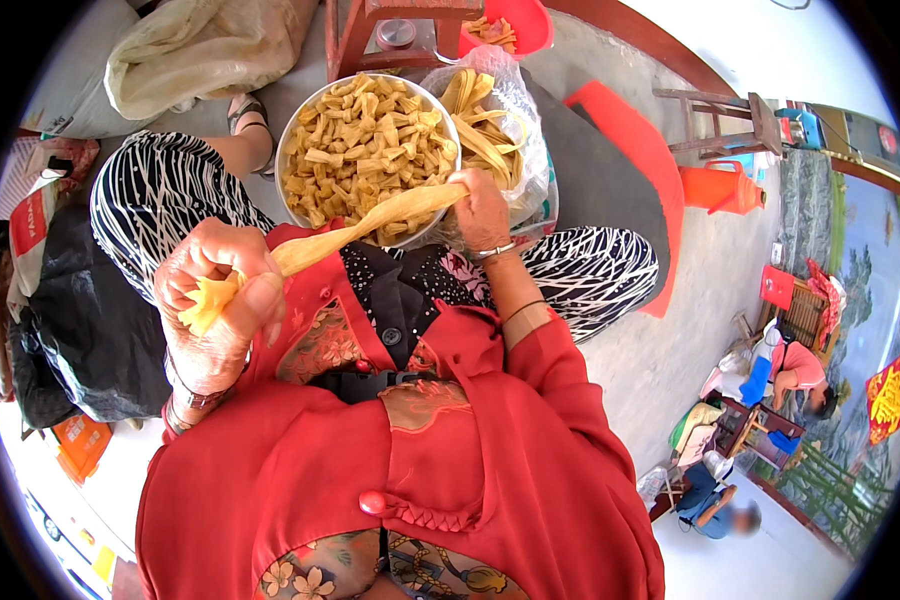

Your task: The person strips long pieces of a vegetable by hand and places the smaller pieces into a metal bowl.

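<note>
- A cream woven-plastic sack [205,55], crumpled, lies well beyond the left hand [208,350].
- A glossy black plastic bag [100,315] is just to the left of that hand.
- A round, pale-rimmed basin [282,165] sits ahead of and between both hands, heaped with short knotted pieces.
- A thin, clear plastic bag [537,125] stands just beyond the right hand [483,212], next to the basin, with flat yellow strips [485,145] inside (a few spread loosely at its mouth).
- A bright red plastic tub [536,28] is farther ahead of the right hand, with some yellowish pieces in it.
- A long, flat, pale-yellow strip [360,225] stretches slantwise from hand to hand, passing over the basin's near edge.
- The left hand is closed around one end, whose fanned tip pokes out by the thumb (any knot inside the fist is hidden); the right hand pinches the far end.
- Small yellow knotted pieces [370,150] fill the basin.
</note>
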Motion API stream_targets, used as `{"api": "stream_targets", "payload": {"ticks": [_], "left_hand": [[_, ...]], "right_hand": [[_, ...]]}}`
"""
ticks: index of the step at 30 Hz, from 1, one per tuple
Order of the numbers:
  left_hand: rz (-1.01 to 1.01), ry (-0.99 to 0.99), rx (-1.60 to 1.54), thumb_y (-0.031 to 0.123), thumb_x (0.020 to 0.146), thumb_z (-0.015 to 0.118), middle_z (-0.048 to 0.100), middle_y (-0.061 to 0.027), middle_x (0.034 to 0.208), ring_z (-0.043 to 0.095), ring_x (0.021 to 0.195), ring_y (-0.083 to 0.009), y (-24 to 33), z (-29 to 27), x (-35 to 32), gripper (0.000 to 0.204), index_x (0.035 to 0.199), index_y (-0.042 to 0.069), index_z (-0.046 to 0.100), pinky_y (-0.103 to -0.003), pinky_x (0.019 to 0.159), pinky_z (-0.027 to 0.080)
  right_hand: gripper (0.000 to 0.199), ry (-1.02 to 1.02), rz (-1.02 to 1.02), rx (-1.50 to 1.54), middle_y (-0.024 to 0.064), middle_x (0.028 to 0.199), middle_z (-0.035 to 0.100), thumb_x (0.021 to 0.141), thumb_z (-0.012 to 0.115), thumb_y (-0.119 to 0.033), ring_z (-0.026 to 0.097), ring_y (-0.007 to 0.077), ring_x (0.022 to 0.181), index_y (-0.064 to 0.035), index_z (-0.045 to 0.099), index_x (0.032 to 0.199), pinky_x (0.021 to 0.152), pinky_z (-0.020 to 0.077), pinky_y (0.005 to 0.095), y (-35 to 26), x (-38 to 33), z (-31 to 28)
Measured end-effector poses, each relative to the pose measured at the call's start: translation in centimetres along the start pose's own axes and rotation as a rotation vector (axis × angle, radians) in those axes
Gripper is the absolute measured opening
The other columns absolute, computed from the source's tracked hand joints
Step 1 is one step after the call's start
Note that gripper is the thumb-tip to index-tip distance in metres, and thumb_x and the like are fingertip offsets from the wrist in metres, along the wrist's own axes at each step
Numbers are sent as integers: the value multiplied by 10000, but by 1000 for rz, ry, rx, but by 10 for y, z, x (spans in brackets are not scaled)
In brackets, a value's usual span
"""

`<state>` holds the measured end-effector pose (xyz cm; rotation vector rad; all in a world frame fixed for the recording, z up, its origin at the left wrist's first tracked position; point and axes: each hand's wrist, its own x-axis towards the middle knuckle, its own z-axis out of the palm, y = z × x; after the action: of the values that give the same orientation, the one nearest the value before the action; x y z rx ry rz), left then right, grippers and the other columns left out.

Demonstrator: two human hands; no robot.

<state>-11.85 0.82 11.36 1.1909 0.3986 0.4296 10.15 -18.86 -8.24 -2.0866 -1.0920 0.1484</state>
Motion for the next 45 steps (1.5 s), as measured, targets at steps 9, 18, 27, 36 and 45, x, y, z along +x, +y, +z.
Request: {"api": "stream_targets", "payload": {"ticks": [9,18,27,36,45], "left_hand": [[52,-94,10,-85,778,548,529,-57,679,480,536,-82,-1,4,19,122,807,21,494,-205,467,376],[204,-237,33,-56,724,607,565,-65,658,504,526,-115,-3,-4,25,127,788,24,532,-215,468,370],[230,-333,-60,-15,762,576,572,-75,679,544,459,-156,-11,-17,27,121,870,1,525,-258,428,438],[74,-195,-59,90,842,584,528,-69,681,521,498,-155,4,-11,28,100,915,48,530,-267,451,475],[-10,-154,-68,146,854,591,428,23,442,408,358,-110,9,-8,48,101,884,94,509,-271,406,462]], "right_hand": [[253,176,341,-156,199,1012,582,775,544,-20,548,368,974,-33,546,1028,840,438,419,45,-12,24],[366,292,960,43,286,1121,572,808,513,-96,525,436,1062,45,547,1143,909,410,429,98,-21,60],[326,837,1296,806,168,1111,610,881,516,-183,612,310,925,7,558,1142,816,492,386,127,19,61],[346,957,1068,1447,120,1075,588,890,534,-289,588,263,927,-59,537,1148,786,495,379,189,24,79],[324,983,1101,1464,101,986,554,897,519,-297,554,242,843,-65,539,1124,720,465,367,213,38,67]]}}
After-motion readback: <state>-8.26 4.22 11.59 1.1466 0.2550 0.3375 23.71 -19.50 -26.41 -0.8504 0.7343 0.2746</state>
